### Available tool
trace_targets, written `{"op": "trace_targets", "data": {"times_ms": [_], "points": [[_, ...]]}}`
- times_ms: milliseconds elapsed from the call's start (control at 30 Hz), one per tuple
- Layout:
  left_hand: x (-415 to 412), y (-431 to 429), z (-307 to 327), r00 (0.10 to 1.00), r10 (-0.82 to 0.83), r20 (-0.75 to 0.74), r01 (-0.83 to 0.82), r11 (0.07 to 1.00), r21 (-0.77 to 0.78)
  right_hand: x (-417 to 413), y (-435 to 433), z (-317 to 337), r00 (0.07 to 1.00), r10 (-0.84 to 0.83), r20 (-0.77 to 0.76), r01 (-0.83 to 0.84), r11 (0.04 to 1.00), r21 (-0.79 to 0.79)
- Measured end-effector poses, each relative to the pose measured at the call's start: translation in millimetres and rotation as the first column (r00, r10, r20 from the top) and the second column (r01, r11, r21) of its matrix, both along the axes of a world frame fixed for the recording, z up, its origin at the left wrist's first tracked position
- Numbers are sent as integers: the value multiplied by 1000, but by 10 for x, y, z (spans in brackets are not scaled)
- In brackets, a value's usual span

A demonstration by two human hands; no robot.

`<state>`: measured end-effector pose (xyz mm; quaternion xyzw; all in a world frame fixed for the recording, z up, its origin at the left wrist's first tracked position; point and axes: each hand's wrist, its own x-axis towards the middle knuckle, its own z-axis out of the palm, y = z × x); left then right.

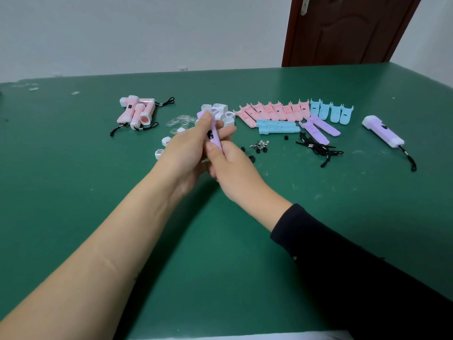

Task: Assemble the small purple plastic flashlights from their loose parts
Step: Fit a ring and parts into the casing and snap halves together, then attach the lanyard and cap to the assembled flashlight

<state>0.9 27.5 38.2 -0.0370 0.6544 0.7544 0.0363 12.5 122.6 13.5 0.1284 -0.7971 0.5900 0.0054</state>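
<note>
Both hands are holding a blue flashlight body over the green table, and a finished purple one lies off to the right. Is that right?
Not quite. The head view shows the flashlight body in the left hand and right hand is purple, not blue; the blue pieces lie on the green table. The finished purple flashlight does lie off to the right.

- The slim purple plastic flashlight body [212,132] you grip looks smooth, with a soft sheen.
- The flat green table top [98,192] before you is matt and scuffed with pale marks.
- The small round clear plastic lenses [180,120] are glossy.
- The tiny silvery metal clips [259,143] shine.
- The thin black cord lanyards [316,149] look dull and woven.
- The dark brown wooden door [343,33] shows a low varnish sheen.
</note>
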Motion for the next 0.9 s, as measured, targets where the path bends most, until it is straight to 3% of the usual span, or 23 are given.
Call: {"op": "trace_targets", "data": {"times_ms": [100, 200, 267, 500, 700, 800, 900], "points": [[-5, -16, 25, 997, 73, 24, -75, 992, 104, -9, -34, 15, 999, 47, 27, -47, 999, 8], [-96, -188, 87, 984, 167, 57, -176, 934, 310, -55, 20, 73, 996, 48, 69, -47, 999, -18], [-158, -364, 108, 984, 161, 82, -178, 935, 305, -141, 113, 111, 997, -32, 68, 33, 999, -22], [-282, -702, 3, 977, 181, 112, -175, 983, -63, -354, 404, 99, 964, -258, 57, 262, 963, -69], [-326, -741, -97, 975, 174, 136, -144, 969, -203, -328, 419, 18, 961, -273, 53, 276, 959, -68], [-345, -743, -165, 983, 160, 90, -107, 899, -425, -304, 409, -5, 966, -256, 42, 258, 965, -50], [-352, -729, -233, 994, 107, 22, -67, 760, -647, -281, 394, -25, 972, -230, 44, 231, 972, -39]]}}
